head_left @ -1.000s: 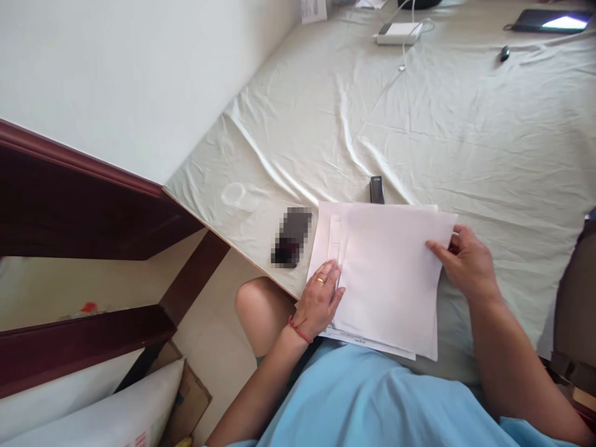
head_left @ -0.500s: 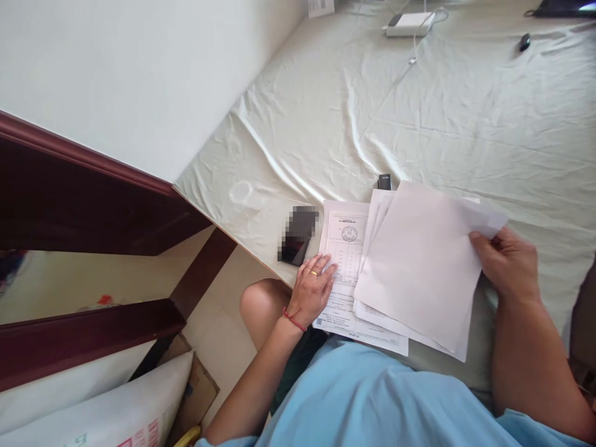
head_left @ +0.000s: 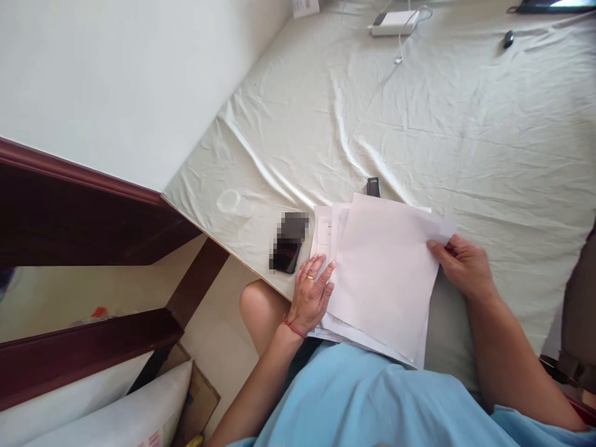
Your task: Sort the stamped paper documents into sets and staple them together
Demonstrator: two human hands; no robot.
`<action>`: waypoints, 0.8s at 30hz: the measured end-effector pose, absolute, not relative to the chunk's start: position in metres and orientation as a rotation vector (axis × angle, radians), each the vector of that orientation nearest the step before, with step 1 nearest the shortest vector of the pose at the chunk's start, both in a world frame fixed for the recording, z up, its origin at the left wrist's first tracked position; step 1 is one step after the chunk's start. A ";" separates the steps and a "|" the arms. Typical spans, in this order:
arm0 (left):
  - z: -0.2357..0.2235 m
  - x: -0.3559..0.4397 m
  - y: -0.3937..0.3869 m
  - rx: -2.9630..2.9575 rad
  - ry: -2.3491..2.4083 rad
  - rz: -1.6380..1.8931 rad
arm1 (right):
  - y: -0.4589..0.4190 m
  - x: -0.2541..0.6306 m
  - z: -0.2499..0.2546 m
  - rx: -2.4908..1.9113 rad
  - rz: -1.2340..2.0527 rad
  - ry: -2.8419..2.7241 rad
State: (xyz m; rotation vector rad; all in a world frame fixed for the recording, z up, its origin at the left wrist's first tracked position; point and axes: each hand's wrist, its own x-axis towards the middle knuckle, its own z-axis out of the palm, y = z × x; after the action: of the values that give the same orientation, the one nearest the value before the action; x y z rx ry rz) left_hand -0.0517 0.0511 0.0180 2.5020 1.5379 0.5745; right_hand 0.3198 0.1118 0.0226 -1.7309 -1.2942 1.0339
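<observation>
Several sheets of paper [head_left: 382, 273] lie near the front edge of the cloth-covered table, the top one blank. My right hand [head_left: 465, 264] pinches their upper right corner between thumb and fingers. On the left edge of the papers rests my left hand [head_left: 313, 292], its fingers stretched out and flat. Beneath the top sheets, a strip of a printed sheet [head_left: 322, 233] shows, most of it hidden. A dark phone [head_left: 287, 245], partly pixelated, lies just left of the papers. Behind their top edge is a small black object [head_left: 373, 186].
A clear round plastic piece [head_left: 230, 201] lies left of the phone. Farther back are a white box with cables [head_left: 395, 23] and a small black item [head_left: 508, 40]. A white wall [head_left: 116, 81] and dark red wooden frame [head_left: 84, 205] border the left side.
The right hand has moved left with the loose sheets, which now cover most of the printed page. My left hand stays flat at the papers' left edge. The view has shifted slightly.
</observation>
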 end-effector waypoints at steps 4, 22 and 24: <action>0.011 -0.050 0.055 2.500 1.619 0.495 | 0.109 0.322 0.022 -1.718 0.995 -1.362; 0.012 -0.058 0.055 2.278 1.567 0.748 | 0.111 0.334 0.027 -1.592 1.039 -0.768; 0.012 -0.055 0.055 2.299 1.583 0.727 | 0.110 0.329 0.030 -1.584 1.097 -0.814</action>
State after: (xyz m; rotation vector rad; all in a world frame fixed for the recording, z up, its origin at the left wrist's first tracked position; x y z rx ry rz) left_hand -0.0553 0.0551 0.0117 2.2986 1.5830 0.7275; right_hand 0.3285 0.1097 0.0296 -1.5845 -0.8143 1.0969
